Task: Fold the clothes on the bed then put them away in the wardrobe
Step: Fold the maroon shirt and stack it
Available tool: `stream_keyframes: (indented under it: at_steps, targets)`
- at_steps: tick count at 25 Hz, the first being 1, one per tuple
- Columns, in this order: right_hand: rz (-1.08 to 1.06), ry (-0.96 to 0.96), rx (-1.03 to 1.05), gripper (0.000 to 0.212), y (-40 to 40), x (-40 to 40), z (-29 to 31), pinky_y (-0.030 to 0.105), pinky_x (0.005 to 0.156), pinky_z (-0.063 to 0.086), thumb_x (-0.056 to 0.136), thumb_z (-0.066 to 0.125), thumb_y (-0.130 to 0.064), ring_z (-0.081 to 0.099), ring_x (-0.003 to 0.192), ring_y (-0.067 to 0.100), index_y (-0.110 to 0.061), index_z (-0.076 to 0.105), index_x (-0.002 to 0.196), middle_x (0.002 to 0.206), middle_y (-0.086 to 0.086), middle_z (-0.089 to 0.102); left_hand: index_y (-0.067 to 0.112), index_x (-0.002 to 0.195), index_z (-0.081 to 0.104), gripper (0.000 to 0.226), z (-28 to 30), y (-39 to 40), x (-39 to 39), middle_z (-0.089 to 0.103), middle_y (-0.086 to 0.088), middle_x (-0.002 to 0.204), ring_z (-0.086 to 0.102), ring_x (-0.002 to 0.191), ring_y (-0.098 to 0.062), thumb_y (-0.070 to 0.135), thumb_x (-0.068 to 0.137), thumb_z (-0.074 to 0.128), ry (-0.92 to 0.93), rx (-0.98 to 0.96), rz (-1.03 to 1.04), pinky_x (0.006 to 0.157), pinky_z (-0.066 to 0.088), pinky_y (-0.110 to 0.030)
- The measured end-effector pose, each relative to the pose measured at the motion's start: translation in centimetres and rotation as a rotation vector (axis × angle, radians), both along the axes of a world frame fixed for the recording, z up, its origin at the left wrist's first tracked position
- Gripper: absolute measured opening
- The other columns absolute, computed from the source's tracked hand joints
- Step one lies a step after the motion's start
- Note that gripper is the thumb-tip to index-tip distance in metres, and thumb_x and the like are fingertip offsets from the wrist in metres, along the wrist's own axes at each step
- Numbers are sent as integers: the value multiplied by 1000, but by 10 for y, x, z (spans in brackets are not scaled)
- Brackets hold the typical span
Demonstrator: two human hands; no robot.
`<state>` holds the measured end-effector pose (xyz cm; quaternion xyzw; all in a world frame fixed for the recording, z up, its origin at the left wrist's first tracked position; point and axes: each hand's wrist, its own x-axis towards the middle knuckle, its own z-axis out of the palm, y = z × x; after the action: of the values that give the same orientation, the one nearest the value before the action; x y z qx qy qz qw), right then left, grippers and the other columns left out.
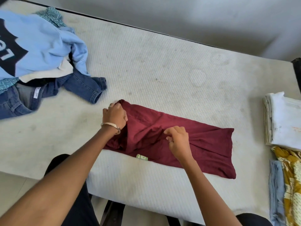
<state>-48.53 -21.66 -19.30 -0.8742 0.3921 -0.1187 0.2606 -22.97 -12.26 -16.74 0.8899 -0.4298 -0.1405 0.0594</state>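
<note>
A maroon garment lies partly folded in a long strip near the front edge of the white mattress. My left hand grips its upper left corner, lifting the fabric a little. My right hand pinches a fold of the cloth near the middle. A small green label shows at the garment's lower edge.
An unfolded heap lies at the far left: a light blue sweatshirt, blue jeans and a teal patterned cloth. Folded items stack at the right edge: a white one, a yellow patterned one, a pale blue one.
</note>
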Motion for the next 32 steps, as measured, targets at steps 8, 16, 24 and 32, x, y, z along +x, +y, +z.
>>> stream_keyframes:
  at_steps: [8,16,24,32]
  targets:
    - [-245,138,-42,11,-6,-21,-10,39,86,26,88,69,-21,45,107,24,-24,70,98,103,-3,55,12,130,40,60,0,22,-101,59,-18,116,60,105,-39,31,82,72,548,-189,674,88,48,-40]
    - [8,463,2,19,-5,-32,6,45,94,31,88,62,-7,49,102,23,-20,69,100,101,-1,59,22,123,54,27,4,29,-77,47,-6,121,56,96,-27,17,96,55,1004,-538,1036,61,60,-42]
    - [183,134,152,33,34,29,10,37,94,45,87,51,6,61,101,28,-8,73,108,111,8,71,16,91,65,28,-17,53,-100,56,-8,93,53,80,-30,17,68,81,-145,-290,-196,58,40,-34]
    - [-333,-210,261,31,29,-6,5,27,93,52,89,53,12,67,97,15,-6,72,106,103,3,73,26,116,61,27,-40,7,-120,49,-3,119,45,113,-28,38,93,54,-20,0,-217,85,42,-41]
